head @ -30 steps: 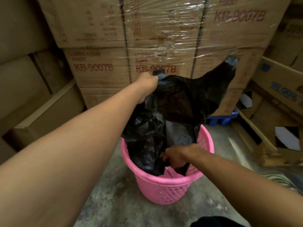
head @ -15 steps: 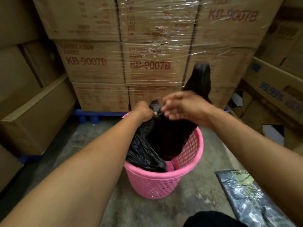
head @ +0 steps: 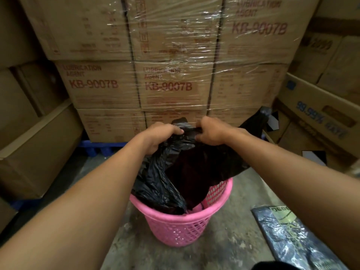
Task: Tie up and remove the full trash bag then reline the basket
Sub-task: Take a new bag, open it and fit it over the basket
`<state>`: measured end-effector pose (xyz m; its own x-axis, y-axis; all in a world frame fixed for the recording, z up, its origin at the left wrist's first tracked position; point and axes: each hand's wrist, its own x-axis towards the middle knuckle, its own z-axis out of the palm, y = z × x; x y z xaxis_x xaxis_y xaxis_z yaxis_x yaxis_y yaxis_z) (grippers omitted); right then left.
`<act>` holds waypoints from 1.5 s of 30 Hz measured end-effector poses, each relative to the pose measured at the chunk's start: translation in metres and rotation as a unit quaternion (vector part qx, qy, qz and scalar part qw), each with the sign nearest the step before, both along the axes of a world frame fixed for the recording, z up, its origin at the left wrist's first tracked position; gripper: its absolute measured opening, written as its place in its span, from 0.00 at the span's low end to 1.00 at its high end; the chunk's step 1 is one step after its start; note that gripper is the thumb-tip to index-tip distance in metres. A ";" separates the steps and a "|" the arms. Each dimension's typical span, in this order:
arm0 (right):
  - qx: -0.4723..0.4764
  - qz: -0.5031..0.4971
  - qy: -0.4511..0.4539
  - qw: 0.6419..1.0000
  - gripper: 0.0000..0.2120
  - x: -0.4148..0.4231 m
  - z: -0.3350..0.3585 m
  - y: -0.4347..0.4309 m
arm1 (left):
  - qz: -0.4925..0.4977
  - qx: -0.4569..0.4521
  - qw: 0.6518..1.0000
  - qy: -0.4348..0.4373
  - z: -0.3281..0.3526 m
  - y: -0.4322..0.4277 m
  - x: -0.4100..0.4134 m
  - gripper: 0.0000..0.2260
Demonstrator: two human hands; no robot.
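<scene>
- Two bare forearms reach forward from the lower corners and meet over a pink basket (head: 182, 228) standing on the concrete floor (head: 229, 250).
- Far left: plain cardboard boxes (head: 37, 152) stacked along the wall; a blue pallet (head: 101, 146) shows under the middle stack.
- Left hand (head: 159, 136): fingers clenched on the gathered top edge of the black trash bag (head: 165, 184), knuckles up, above the basket's left rear rim.
- Centre: the bag sits in the basket; its crumpled left side bulges over the rim, and its mouth is drawn upward into a bunch between the hands. A small tuft of plastic sticks up just behind the left hand.
- Behind: shrink-wrapped cartons (head: 167, 84) printed "LUBRICATION AGENT KB-9007B".
- Right hand (head: 211, 131): fingers clenched on the same bunched edge, just beside the left hand, the two nearly touching.
- Right of that hand, a loose flap of the bag trails outward and up toward the right-hand boxes.
- Lower right: a flat packet in clear, glossy wrap (head: 288, 238) with a yellowish label lies on the floor near the basket, apart from it.
- Far right: more cartons (head: 319, 121), one with blue print, partly blurred.
</scene>
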<state>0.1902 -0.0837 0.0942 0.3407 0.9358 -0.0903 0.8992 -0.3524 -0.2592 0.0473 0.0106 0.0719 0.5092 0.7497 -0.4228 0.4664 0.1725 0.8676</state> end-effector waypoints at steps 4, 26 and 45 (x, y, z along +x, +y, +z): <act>-0.059 0.049 0.014 0.997 0.06 0.004 -0.008 -0.005 | -0.003 -0.044 0.996 -0.081 0.006 0.003 -0.010 0.11; 0.100 0.032 0.303 0.947 0.18 0.040 -0.014 -0.019 | -0.007 0.373 0.908 0.193 -0.004 0.023 -0.027 0.10; 0.039 0.120 0.094 0.988 0.13 0.035 -0.030 -0.010 | -0.172 0.454 0.864 0.134 -0.019 0.033 -0.046 0.12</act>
<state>0.2249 -0.0936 0.0638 0.0927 0.9942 -0.0547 0.8875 -0.1074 -0.4482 0.0012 0.0434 0.0532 0.7427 0.6582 0.1237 0.5597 -0.7114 0.4251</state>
